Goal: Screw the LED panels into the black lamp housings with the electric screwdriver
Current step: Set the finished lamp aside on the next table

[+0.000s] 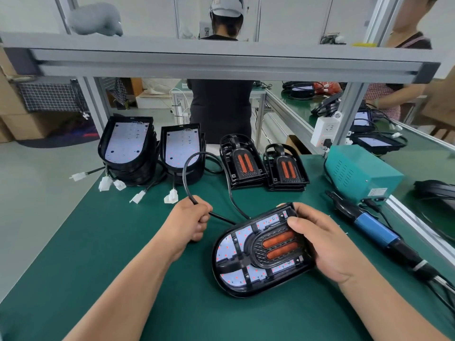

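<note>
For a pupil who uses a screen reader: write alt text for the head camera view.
A person's right hand grips a black lamp housing with its LED panel on a green table, while the left hand holds a black cable. A blue electric screwdriver lies to the right; stacked housings stand behind.

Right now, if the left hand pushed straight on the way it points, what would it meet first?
Probably the black cable it grips, where it curves back just ahead of the left hand; beyond that, the stack of black frames with orange strips. Depth is unclear.
</note>
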Demonstrator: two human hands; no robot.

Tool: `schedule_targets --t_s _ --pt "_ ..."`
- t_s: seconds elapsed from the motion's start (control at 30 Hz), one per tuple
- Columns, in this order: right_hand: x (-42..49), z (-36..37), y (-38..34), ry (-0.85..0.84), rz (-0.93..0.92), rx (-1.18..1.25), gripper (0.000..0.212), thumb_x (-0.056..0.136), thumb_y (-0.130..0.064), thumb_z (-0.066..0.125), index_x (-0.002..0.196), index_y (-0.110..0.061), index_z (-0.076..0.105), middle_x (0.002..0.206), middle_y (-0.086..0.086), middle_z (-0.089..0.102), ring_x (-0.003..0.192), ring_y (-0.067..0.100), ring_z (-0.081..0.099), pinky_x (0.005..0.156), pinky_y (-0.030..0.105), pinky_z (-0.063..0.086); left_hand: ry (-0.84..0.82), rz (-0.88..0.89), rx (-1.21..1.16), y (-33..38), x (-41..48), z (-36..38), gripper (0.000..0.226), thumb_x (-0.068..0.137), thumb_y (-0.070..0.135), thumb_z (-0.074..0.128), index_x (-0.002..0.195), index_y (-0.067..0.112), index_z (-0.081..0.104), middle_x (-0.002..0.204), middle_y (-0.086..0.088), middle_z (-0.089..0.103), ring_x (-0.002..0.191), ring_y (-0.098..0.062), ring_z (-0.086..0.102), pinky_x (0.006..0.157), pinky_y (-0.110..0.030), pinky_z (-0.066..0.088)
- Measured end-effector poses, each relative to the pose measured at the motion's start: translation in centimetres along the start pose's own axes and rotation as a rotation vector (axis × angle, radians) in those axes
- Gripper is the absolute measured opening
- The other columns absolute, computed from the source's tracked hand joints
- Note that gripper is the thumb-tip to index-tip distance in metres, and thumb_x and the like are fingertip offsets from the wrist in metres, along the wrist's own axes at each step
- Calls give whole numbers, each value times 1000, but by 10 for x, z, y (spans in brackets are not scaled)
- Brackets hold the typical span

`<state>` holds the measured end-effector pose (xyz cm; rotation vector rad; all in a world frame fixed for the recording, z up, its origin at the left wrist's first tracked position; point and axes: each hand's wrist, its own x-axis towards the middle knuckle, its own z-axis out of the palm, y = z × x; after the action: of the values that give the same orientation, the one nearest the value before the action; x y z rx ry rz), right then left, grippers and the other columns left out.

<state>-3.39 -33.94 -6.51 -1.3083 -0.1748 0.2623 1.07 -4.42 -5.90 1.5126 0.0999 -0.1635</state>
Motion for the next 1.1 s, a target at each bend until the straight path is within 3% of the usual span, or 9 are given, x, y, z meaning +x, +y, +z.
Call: schedule_targets --t_s 0.13,0.27,0.37,0.5,0.67,0.77,0.83,0.93,1.1 --pt "-2 6 -1 -25 -37 51 47 90 -36 83 125 -9 66 115 32 74 99 49 76 80 55 63 -82 -23 -25 1 -4 5 8 88 9 55 94 12 59 61 4 45 47 -10 28 41 -19 24" --pt "-1 9 0 29 -73 92 36 99 -29 73 128 -10 63 121 31 72 103 49 75 84 57 62 -188 -57 -50 -1 -12 17 17 88 14 61 75 21 68 61 4 47 46 -7 33 38 -19 24" --pt "-2 10 -2 97 -39 49 27 103 -31 67 123 -14 65 121 29 73 103 45 76 84 53 63 -209 -79 -106 -2 -13 20 27 98 11 57 75 21 68 63 3 48 49 -8 36 42 -21 27" --pt "-5 16 -3 55 42 69 23 105 -33 64 121 -17 66 120 29 74 102 46 76 83 53 63 -223 -48 -144 -2 -15 22 7 91 12 64 85 13 68 77 -10 56 62 -19 51 57 -29 37" --pt "-9 20 -9 44 73 44 24 100 -35 73 114 -16 71 119 32 73 102 46 76 81 51 64 -271 -59 -147 -1 -17 23 8 85 21 67 84 16 72 76 -8 52 67 -19 48 62 -34 35" --pt "-10 20 -16 -6 109 25 37 87 -34 82 116 -12 75 119 35 72 101 48 76 79 50 65 -313 -57 -166 -4 -16 23 8 85 22 69 82 15 73 83 -12 56 70 -21 59 66 -33 49" --pt "-11 20 -19 -38 117 22 37 84 -30 83 114 -9 77 118 36 72 100 48 76 79 48 65 -316 -67 -175 -4 -16 22 10 85 24 72 85 15 73 85 -13 54 73 -22 58 68 -35 47" --pt "-12 22 -21 -24 98 16 30 85 -26 83 108 -7 79 112 36 73 94 48 78 75 47 65 -321 -78 -137 -5 -16 20 19 82 35 77 90 18 75 83 -9 50 73 -22 47 64 -34 36" --pt "-12 15 -26 73 -6 5 25 87 -21 81 107 -7 78 107 38 73 92 52 77 72 51 65 -375 -62 -179 -5 -17 17 33 90 48 68 95 16 74 69 0 47 51 -8 37 42 -19 29"
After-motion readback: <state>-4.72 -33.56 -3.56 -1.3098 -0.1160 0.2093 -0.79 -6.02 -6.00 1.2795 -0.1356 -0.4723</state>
